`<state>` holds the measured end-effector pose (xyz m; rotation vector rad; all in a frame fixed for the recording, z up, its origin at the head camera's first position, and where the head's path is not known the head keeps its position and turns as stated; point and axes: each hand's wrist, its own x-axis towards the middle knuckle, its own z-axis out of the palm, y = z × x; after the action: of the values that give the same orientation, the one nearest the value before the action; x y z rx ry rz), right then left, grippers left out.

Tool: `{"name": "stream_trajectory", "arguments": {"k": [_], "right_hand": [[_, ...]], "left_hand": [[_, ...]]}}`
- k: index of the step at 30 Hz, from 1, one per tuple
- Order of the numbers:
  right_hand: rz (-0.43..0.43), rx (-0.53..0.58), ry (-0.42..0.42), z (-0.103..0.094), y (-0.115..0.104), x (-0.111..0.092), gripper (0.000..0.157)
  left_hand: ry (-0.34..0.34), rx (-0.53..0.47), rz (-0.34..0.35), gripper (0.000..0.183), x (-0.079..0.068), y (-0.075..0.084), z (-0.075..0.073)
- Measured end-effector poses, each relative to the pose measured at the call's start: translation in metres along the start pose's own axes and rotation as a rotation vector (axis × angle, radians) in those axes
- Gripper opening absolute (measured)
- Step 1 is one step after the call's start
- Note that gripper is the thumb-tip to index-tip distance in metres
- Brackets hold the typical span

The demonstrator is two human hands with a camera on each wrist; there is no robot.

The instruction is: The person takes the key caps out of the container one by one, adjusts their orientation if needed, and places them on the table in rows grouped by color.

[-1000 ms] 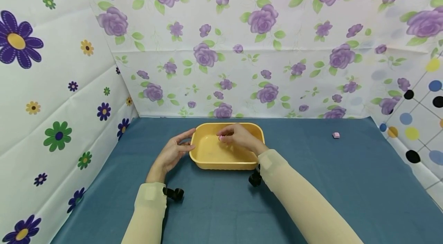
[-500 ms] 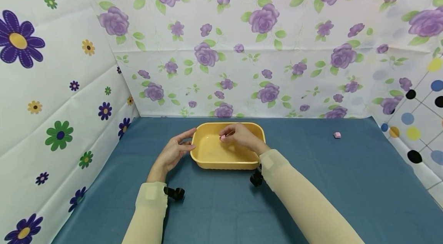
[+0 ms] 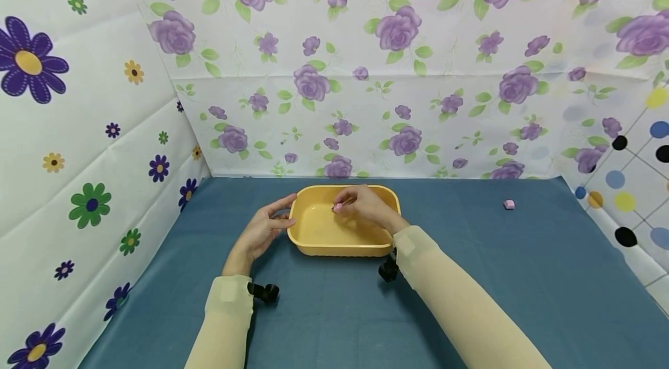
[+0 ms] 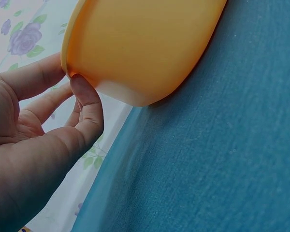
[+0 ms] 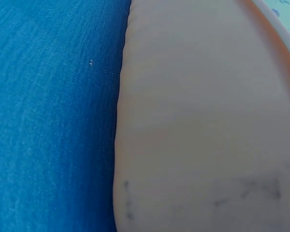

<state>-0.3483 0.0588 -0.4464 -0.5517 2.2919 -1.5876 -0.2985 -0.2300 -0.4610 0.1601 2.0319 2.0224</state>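
Note:
A yellow plastic basin (image 3: 334, 250) with rounded corners stands on the table in the head view. My left hand (image 3: 263, 232) holds its left rim between thumb and fingers; in the left wrist view the thumb (image 4: 89, 99) lies against the wall just under the lip. Over the basin's inside, my right hand (image 3: 360, 204) pinches a small pink block (image 3: 337, 207) between thumb and fingertips. The right wrist view is filled by the basin's outer wall (image 5: 198, 116), and the right hand is hidden there.
A second small pink block (image 3: 509, 204) lies toward the back right of the blue tablecloth (image 3: 324, 316). A flowered cloth (image 3: 366, 101) rises behind the table, with patterned cloths at left and right.
The pink block in the right hand has turned a little between the fingertips and shifted slightly right. The left hand and the basin have stayed in place.

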Motion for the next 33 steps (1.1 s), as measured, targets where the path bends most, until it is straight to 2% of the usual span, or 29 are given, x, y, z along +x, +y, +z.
{"name": "stream_trajectory", "arguments": {"k": [8, 15, 33], "right_hand": [[0.008, -0.068, 0.007, -0.0049, 0.0015, -0.0005, 0.026], [0.011, -0.041, 0.005, -0.0058, 0.003, -0.0011, 0.028], [-0.013, -0.067, -0.004, -0.0102, 0.0047, 0.0002, 0.025]], "left_hand": [[-0.002, 0.005, 0.002, 0.066, -0.0012, -0.0017, -0.0008], [0.004, 0.025, -0.001, 0.067, -0.0022, -0.0017, 0.0002], [0.004, 0.029, 0.001, 0.067, -0.0011, 0.0014, 0.0005]]}}
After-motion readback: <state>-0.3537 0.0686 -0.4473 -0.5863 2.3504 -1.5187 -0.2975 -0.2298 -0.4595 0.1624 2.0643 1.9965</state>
